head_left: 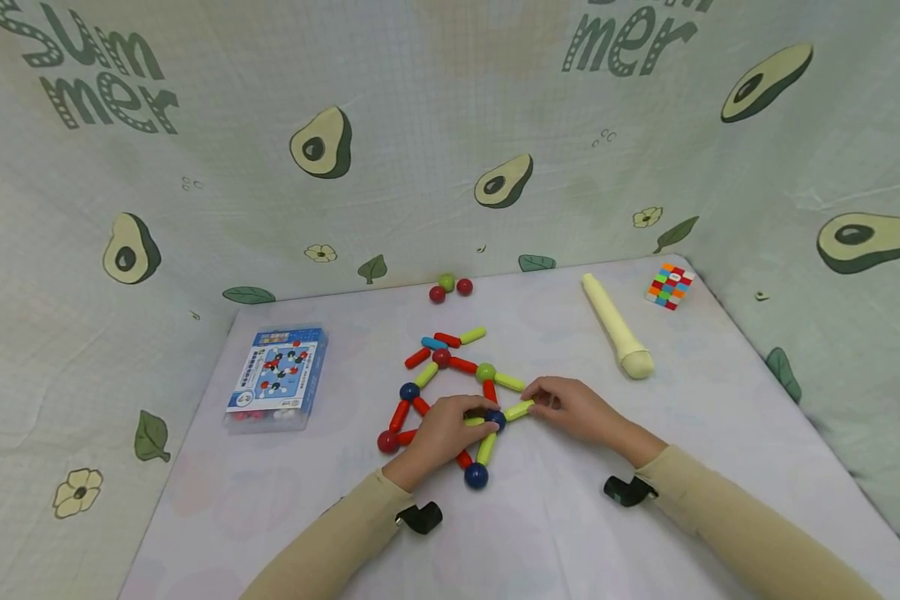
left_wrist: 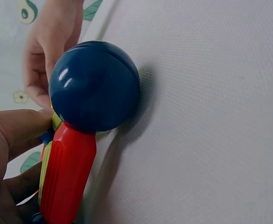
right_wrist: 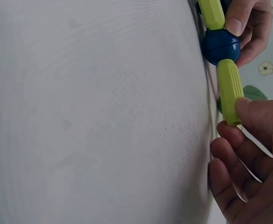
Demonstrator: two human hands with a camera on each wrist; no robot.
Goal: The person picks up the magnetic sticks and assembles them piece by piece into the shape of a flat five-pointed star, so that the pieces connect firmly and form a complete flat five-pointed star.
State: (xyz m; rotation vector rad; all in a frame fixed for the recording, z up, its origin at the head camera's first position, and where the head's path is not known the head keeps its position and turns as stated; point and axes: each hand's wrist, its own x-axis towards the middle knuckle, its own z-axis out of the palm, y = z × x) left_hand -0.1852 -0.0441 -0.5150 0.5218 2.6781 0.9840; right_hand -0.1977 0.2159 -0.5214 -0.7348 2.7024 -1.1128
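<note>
Magnetic-style rods and balls lie linked in a frame of several cells mid-table. My left hand point(head_left: 442, 432) reaches over the frame and pinches a dark blue ball point(right_wrist: 220, 47) at its right side. With thumb and forefinger, my right hand point(head_left: 576, 411) pinches the outer end of a yellow-green rod point(right_wrist: 230, 91), whose other end meets that ball; its remaining fingers are loosely curled. Nearer the front, another dark blue ball point(left_wrist: 94, 86) joins a red rod point(left_wrist: 68, 172) and a yellow-green one. A green ball point(head_left: 486, 372) sits behind the hands. Part of the frame is hidden under my left hand.
A clear box point(head_left: 276, 377) with a printed card stands at the left. Loose red and green balls point(head_left: 447, 282) sit at the back. A pale yellow club-shaped stick point(head_left: 617, 327) and a colourful puzzle cube point(head_left: 671, 286) lie at the right. Fabric with avocado prints hangs behind.
</note>
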